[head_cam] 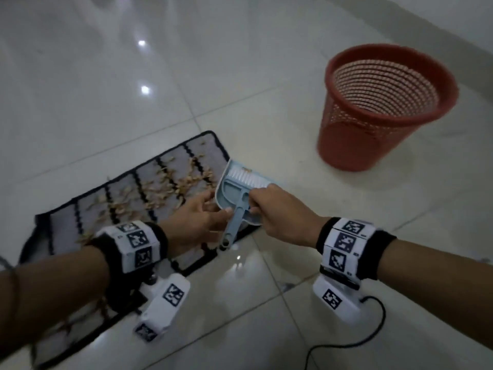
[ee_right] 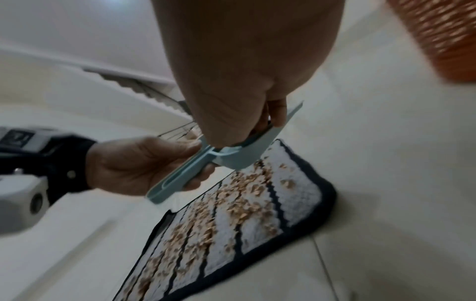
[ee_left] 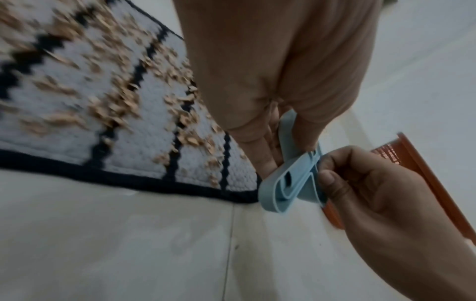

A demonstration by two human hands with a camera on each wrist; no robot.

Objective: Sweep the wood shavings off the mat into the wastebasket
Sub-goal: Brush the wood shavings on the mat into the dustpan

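Both hands hold a light blue dustpan (head_cam: 234, 196) with a brush (head_cam: 246, 180) nested in it, lifted just above the right end of the mat (head_cam: 149, 193). The left hand (head_cam: 197, 217) has its fingers (ee_left: 260, 154) curled round the handle; the right hand (head_cam: 282, 212) pinches the pan's rear edge. Wood shavings (head_cam: 170, 188) lie scattered across the mat on the floor (head_cam: 240, 303). The red wastebasket (head_cam: 384, 108) stands well apart, to the right.

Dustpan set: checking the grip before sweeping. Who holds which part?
The left hand grips the handle of the dustpan set; the right hand grips the pan's rear edge.
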